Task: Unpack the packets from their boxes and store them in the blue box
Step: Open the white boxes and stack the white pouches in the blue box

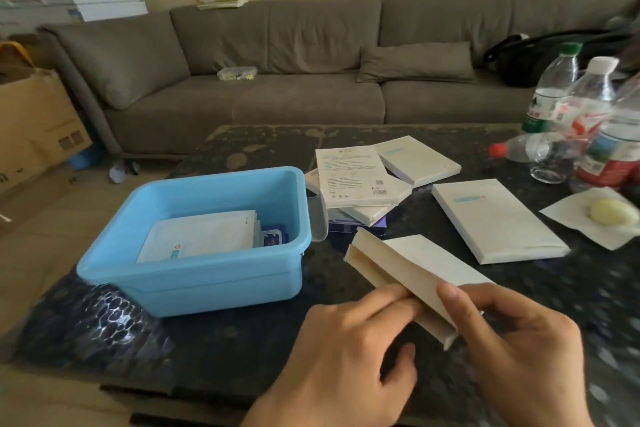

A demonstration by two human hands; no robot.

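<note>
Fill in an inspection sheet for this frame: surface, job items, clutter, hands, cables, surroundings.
Surface: dark patterned table.
Job's things: blue box holds white packets; held box is open-ended; flat white box lies alone; stacked boxes behind.
Clutter: water bottles, one lying down; yellowish lump on paper.
Hands: left hand touches the held box's side with straight fingers; right hand grips it.
Cables: nothing seen.
Surroundings: grey sofa, cardboard carton, black bag.
</note>
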